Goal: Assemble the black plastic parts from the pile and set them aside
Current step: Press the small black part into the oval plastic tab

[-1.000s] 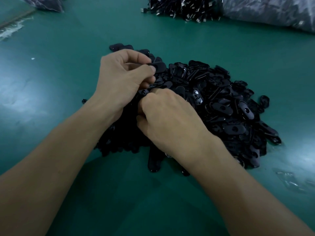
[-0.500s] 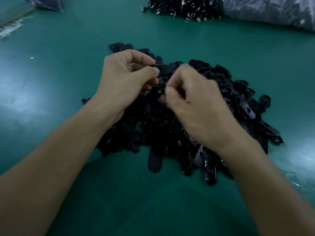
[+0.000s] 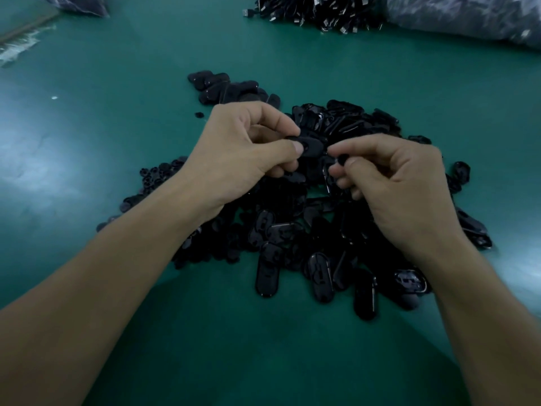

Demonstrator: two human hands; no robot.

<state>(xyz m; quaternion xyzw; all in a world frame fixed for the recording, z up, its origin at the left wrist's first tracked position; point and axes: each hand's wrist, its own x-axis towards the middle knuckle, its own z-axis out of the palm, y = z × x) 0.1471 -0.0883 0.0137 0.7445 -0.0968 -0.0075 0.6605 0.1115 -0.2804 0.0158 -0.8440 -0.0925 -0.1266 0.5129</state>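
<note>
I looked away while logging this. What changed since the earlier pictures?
The right hand rose out of the pile, pinching a small black piece, and brought it close to the oval part. The left hand kept pinching that oval part.

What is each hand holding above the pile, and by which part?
The left hand pinches an oval black part by its left end. The right hand pinches a small black piece; which part cannot be told.
</note>
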